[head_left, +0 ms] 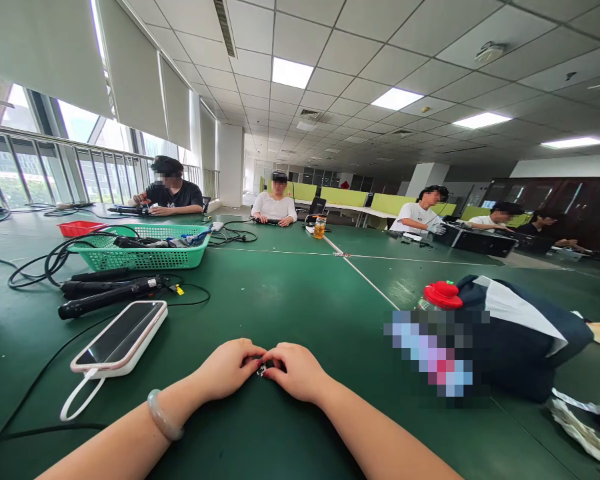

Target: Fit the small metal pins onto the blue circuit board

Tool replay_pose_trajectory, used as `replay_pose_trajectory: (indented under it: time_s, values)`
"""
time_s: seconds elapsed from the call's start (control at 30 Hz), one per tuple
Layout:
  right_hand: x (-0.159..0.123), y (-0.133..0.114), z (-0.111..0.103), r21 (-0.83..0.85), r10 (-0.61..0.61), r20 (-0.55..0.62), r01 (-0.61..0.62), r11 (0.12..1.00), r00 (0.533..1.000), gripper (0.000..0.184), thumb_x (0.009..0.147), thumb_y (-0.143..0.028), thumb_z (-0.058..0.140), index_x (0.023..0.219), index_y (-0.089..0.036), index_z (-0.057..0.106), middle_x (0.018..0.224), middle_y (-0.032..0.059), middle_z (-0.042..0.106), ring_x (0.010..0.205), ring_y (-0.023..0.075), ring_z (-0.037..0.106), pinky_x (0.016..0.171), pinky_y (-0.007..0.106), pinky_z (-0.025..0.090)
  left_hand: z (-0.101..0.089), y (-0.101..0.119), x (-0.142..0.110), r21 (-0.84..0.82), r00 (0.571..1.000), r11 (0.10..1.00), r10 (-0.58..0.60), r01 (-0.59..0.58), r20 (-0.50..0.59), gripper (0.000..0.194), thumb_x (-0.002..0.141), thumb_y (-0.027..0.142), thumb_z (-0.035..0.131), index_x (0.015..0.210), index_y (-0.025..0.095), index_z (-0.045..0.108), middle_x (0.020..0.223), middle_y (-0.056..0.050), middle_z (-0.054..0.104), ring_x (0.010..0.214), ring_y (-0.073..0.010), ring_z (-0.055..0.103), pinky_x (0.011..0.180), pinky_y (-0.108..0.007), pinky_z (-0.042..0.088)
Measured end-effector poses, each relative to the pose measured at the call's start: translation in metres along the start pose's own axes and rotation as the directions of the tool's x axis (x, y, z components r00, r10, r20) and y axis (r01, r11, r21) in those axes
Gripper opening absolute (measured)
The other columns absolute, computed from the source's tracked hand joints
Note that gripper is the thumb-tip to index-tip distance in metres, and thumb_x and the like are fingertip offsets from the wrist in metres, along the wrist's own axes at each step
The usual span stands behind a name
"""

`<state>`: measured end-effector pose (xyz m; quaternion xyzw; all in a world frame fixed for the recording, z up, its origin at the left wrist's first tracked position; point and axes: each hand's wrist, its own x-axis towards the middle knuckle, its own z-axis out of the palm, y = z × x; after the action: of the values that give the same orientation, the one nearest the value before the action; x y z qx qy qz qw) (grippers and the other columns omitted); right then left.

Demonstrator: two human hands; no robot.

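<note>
My left hand (230,369) and my right hand (299,372) meet over the green table (290,293), fingertips close together. Between them they pinch a small black-and-white piece (261,369), too small and too covered by fingers to name. The fingers of both hands are bent and closed around it. A pale bangle (165,415) circles my left wrist. Left of my left hand lies a phone (123,337) in a pale case, screen up, with a white loop strap (83,397) at its near end.
Black tubular tools (113,293) and cables lie behind the phone, near a green basket (167,257) and a red tray (83,229). At right are a red-lidded jar (443,295) and a dark bag (525,333). Several people sit around the table's far side, near a drink container (319,228).
</note>
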<state>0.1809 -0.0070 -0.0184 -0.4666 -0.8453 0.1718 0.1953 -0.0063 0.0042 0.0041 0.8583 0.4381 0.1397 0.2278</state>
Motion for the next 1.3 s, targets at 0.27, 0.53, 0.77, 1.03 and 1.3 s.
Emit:
replay_pose_trajectory:
  time_s: [0.27,0.53,0.77,1.03,1.3]
  values:
    - [0.0,0.0,-0.001,-0.001,0.002,0.003,-0.002,1.0,1.0,0.019,0.082,-0.032,0.056,0.097,-0.026,0.065,0.075,-0.0013,0.057,0.071,0.0119,0.051,0.062,0.022,0.034,-0.002,0.002,-0.001,0.002,1.0,1.0,0.001,-0.001,0.004,0.031,0.082,0.032,0.04,0.099,0.032,0.066,0.079,-0.001,0.059,0.076,-0.0173,0.053,0.065,-0.025,0.036]
    - [0.0,0.0,-0.001,-0.006,-0.005,0.005,0.005,1.0,1.0,0.018,0.082,-0.032,0.056,0.096,-0.026,0.064,0.074,-0.0018,0.056,0.07,0.0114,0.05,0.061,0.022,0.033,-0.001,0.003,0.0,0.011,1.0,1.0,-0.009,0.009,0.012,0.034,0.082,0.034,0.038,0.099,0.029,0.067,0.08,-0.003,0.06,0.077,-0.0175,0.053,0.067,-0.026,0.038]
    - [0.0,-0.002,-0.002,0.0,0.004,0.012,-0.004,1.0,1.0,0.018,0.082,-0.032,0.056,0.096,-0.026,0.065,0.074,-0.0013,0.056,0.069,0.0116,0.05,0.061,0.022,0.033,-0.002,0.004,-0.001,0.008,1.0,1.0,-0.007,0.007,0.008,0.032,0.082,0.033,0.04,0.098,0.03,0.067,0.079,-0.002,0.059,0.076,-0.0173,0.053,0.066,-0.026,0.038]
    - [0.001,0.005,0.003,0.015,-0.008,-0.038,0.008,1.0,0.999,0.017,0.081,-0.031,0.058,0.096,-0.026,0.066,0.073,-0.0021,0.056,0.069,0.0108,0.051,0.062,0.022,0.036,-0.002,0.0,0.0,-0.007,1.0,1.0,0.009,-0.009,-0.001,0.032,0.08,0.032,0.043,0.104,0.028,0.065,0.077,-0.002,0.054,0.07,-0.0152,0.052,0.062,-0.024,0.038]
    - [0.004,0.016,0.008,0.084,-0.018,-0.11,0.027,0.996,0.994,0.011,0.081,-0.024,0.058,0.08,-0.021,0.068,0.079,-0.0005,0.057,0.074,0.0101,0.052,0.069,0.021,0.038,0.0,0.002,0.004,0.082,0.998,0.995,0.062,-0.063,0.018,0.034,0.083,0.034,0.041,0.107,0.026,0.063,0.096,-0.004,0.058,0.082,-0.0172,0.055,0.076,-0.026,0.041]
